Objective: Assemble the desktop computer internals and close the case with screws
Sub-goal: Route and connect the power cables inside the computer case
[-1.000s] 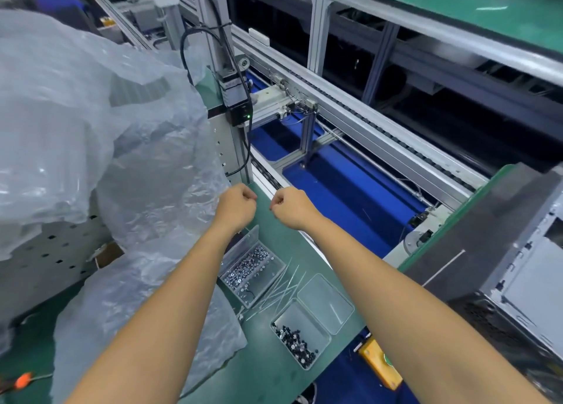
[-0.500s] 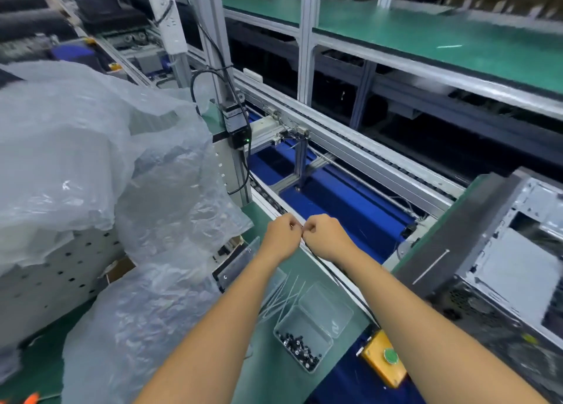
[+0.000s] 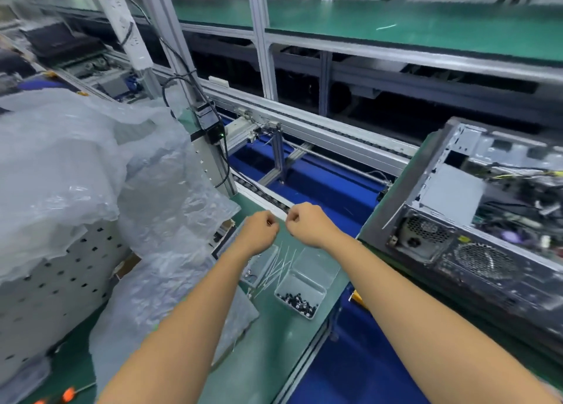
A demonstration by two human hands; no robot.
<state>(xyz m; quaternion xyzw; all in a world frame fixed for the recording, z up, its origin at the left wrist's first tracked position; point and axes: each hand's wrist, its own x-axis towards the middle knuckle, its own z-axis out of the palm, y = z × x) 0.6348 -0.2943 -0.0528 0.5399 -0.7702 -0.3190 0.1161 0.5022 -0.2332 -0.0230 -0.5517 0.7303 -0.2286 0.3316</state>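
Note:
My left hand (image 3: 259, 231) and my right hand (image 3: 307, 224) are closed fists held a small gap apart above the green bench. Nothing visible shows in either fist. Below them lie several thin white cable ties (image 3: 280, 266) between two clear plastic boxes. The nearer box (image 3: 300, 297) holds black screws. My left forearm partly covers the other box (image 3: 259, 269). The open desktop computer case (image 3: 426, 190) lies on its side at the right, its cables exposed and its rear power-supply grille (image 3: 423, 236) turned towards me.
Crumpled clear plastic wrap (image 3: 91, 175) covers a perforated grey metal case (image 3: 45, 281) on the left. A roller conveyor with a blue bed (image 3: 320, 184) runs behind the bench. An upright aluminium post with a black sensor box (image 3: 211, 123) stands nearby. An orange-handled tool (image 3: 67, 394) lies bottom left.
My fists came together until they touched half a second ago and are now slightly apart again. The view has swung right, showing more of the computer case.

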